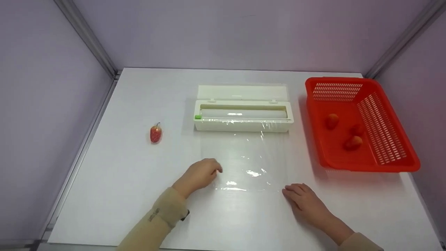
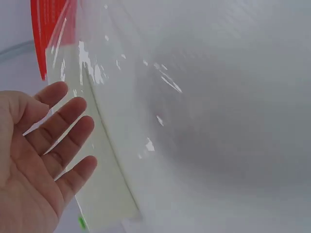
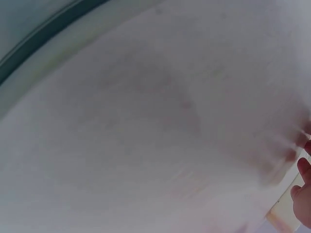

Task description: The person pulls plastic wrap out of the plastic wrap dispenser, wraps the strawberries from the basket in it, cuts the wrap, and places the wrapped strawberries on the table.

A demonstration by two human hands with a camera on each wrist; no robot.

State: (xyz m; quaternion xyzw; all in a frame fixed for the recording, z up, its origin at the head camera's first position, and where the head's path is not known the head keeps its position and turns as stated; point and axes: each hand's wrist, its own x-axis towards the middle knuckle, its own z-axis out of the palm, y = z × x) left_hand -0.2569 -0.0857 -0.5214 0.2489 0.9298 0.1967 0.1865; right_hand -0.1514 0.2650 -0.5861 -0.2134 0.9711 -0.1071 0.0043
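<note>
A sheet of clear cling film [image 1: 244, 167] lies over the white table, drawn out from a white cling film dispenser [image 1: 242, 125] whose lid stands up. My left hand [image 1: 200, 175] is by the film's left edge. In the left wrist view that hand [image 2: 41, 150] has its fingers apart and loosely bent, nothing between them. At the film's near right corner, my right hand [image 1: 306, 204] rests low with fairly straight fingers; whether they touch the film cannot be told. Only part of the right hand [image 3: 303, 194] shows at the right wrist view's edge.
A red strawberry-like fruit [image 1: 155, 134] with a stem lies left of the dispenser. On the right stands a red plastic basket [image 1: 369, 166] holding a few reddish fruits [image 1: 354, 142]. Inside the dispenser is a film roll [image 1: 244, 113]; a green slider [image 1: 198, 117] sits at its left end. Walls [image 1: 237, 35] enclose the table.
</note>
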